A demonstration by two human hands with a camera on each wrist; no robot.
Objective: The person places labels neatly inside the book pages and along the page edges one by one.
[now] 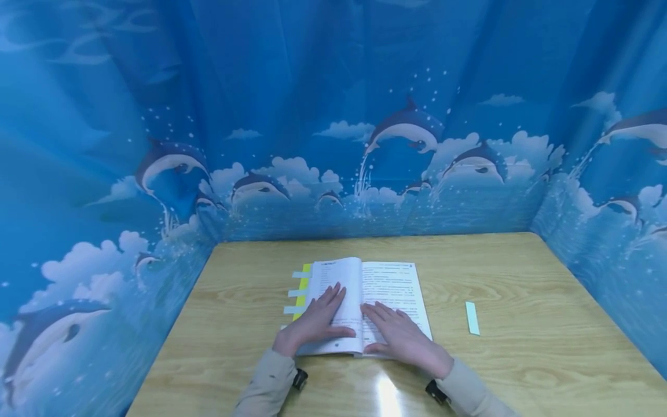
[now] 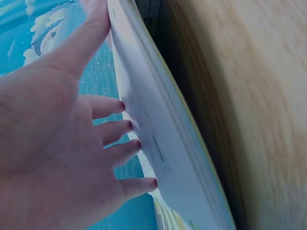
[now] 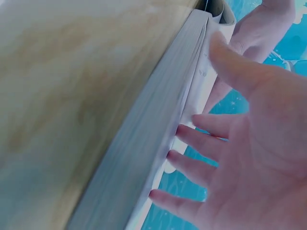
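Note:
An open book (image 1: 393, 284) lies on the wooden table with printed text on both pages. My left hand (image 1: 319, 318) rests on the left page, fingers spread and pointing up the page. On the right page lies my right hand (image 1: 398, 336), its fingers reaching toward the spine. In the left wrist view, the fingertips of the left hand (image 2: 72, 143) touch the page near the edge of the book (image 2: 163, 139). The right wrist view shows the right hand (image 3: 235, 158) with its fingertips on the thicker page stack (image 3: 144, 124). Neither hand grips anything.
Several pale blue sticky tabs (image 1: 297, 293) stick out from the book's left side, over a yellow edge (image 1: 303, 284). A light green strip (image 1: 472, 318) lies on the table (image 1: 531, 301) to the right. A blue dolphin-print curtain (image 1: 323, 116) surrounds the table's back and sides.

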